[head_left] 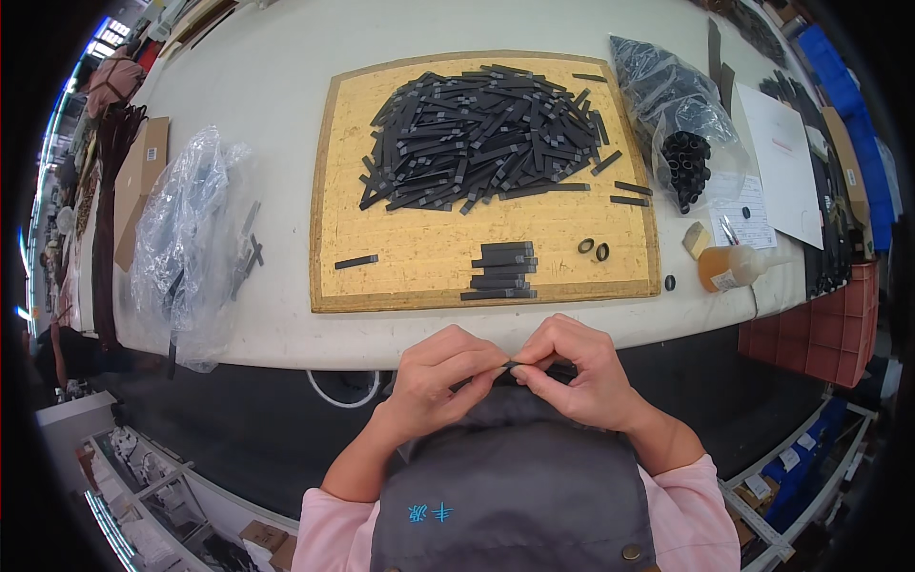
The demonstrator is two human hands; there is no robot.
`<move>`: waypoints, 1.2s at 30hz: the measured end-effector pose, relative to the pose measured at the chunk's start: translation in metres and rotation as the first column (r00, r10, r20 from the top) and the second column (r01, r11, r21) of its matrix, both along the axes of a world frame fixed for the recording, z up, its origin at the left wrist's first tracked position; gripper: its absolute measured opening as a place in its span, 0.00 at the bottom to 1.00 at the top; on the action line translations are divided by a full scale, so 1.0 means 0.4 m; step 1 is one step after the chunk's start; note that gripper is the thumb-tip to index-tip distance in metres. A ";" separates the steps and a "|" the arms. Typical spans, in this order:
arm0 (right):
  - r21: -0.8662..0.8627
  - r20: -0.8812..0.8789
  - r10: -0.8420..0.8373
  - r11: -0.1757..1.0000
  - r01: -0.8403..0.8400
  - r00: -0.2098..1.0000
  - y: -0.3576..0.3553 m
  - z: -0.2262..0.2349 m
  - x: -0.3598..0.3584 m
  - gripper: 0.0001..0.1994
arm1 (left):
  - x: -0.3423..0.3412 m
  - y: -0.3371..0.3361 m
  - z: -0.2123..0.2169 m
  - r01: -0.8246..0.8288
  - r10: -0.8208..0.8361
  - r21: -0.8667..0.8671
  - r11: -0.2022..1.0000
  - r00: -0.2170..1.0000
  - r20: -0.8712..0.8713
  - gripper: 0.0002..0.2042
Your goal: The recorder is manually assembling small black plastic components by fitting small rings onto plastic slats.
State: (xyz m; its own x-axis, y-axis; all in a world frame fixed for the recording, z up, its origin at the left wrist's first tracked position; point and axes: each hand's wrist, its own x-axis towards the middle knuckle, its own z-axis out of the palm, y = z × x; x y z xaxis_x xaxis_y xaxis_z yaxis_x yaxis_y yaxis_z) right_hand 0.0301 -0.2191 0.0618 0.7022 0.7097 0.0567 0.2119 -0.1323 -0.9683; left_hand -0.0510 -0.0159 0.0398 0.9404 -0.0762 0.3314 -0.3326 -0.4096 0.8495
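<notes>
Just in front of the table's near edge, my left hand and my right hand meet with thumbs and fingers pinched together. Between their fingertips is a small black strip, mostly covered by the fingers. Beyond them lies a tan board with a brown border. A short stack of black strips with grey ends rests near its front edge, and a large heap of the same strips covers its far part. Two black rings sit to the right of the stack.
Left of the board is a crumpled clear plastic bag. On the right are a plastic bag of black rings, a bottle of amber liquid, a sponge-like block and papers. A red crate stands beyond the table's right edge.
</notes>
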 end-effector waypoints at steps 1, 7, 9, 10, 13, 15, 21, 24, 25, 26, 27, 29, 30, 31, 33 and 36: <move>0.005 -0.072 0.003 1.000 -0.003 0.997 0.000 -0.002 0.000 0.06 | 0.000 0.000 -0.003 -0.003 0.003 -0.010 1.000 1.000 -0.006 0.14; 0.013 0.149 -0.043 0.999 0.042 0.988 0.007 -0.007 -0.003 0.09 | 0.008 0.013 -0.001 -0.021 0.021 0.007 1.000 1.000 0.010 0.13; 0.005 0.172 -0.035 0.999 0.034 0.984 0.008 0.004 -0.002 0.10 | 0.011 0.014 0.003 -0.020 0.020 0.003 1.000 1.000 0.023 0.13; -0.004 0.193 -0.031 0.999 0.032 0.981 0.008 0.008 -0.002 0.10 | 0.012 0.014 0.004 -0.015 0.015 -0.003 1.000 0.999 0.032 0.13; 0.003 0.264 -0.039 0.999 0.039 0.964 0.010 0.002 0.000 0.10 | 0.011 0.010 0.005 -0.018 0.018 -0.004 1.000 0.999 0.036 0.13; 0.004 0.305 -0.044 0.999 0.044 0.951 0.011 -0.006 0.000 0.10 | 0.010 0.008 0.005 -0.014 0.014 0.002 1.000 1.000 0.024 0.13; -0.088 0.320 0.012 0.996 0.017 0.947 0.005 -0.010 0.007 0.09 | 0.010 0.005 0.000 0.003 0.000 0.073 0.997 0.999 -0.051 0.12; -0.086 -0.097 -0.017 0.996 0.009 0.995 -0.005 -0.019 0.001 0.06 | 0.005 -0.015 0.008 -0.018 0.016 -0.014 1.000 0.993 -0.120 0.12; -0.073 -0.411 -0.055 0.997 0.028 0.910 -0.008 -0.024 -0.002 0.06 | 0.003 -0.020 0.011 -0.045 0.029 -0.098 0.994 0.987 -0.159 0.12; -0.073 -0.410 -0.054 0.997 0.026 0.910 -0.007 -0.028 0.002 0.06 | 0.003 -0.017 0.004 -0.046 0.030 -0.098 0.994 0.987 -0.158 0.12; -0.019 -0.544 -0.018 1.000 0.009 0.839 -0.007 -0.032 0.007 0.06 | 0.001 -0.013 -0.006 -0.025 0.023 -0.022 0.999 0.997 -0.079 0.12; 0.036 -0.664 0.026 0.999 -0.002 0.747 -0.010 -0.043 0.022 0.07 | -0.005 -0.008 -0.007 -0.012 0.012 0.054 0.998 1.000 -0.001 0.11; 0.097 -0.756 0.104 0.994 -0.047 0.647 -0.014 -0.054 0.036 0.07 | -0.006 -0.007 -0.001 -0.005 0.007 0.043 0.999 0.999 -0.048 0.11; 0.163 -0.828 0.182 0.983 -0.083 0.531 -0.015 -0.063 0.043 0.08 | -0.006 -0.006 0.002 0.001 0.002 0.031 1.000 0.996 -0.095 0.11; 0.151 -0.841 0.165 0.986 -0.068 0.515 -0.006 -0.072 0.044 0.08 | -0.002 -0.002 0.003 0.000 0.004 0.041 0.999 0.995 -0.104 0.11; 0.129 -0.850 0.140 0.990 -0.058 0.508 0.006 -0.071 0.038 0.08 | 0.002 0.002 0.007 0.013 -0.006 0.060 0.998 0.994 -0.109 0.10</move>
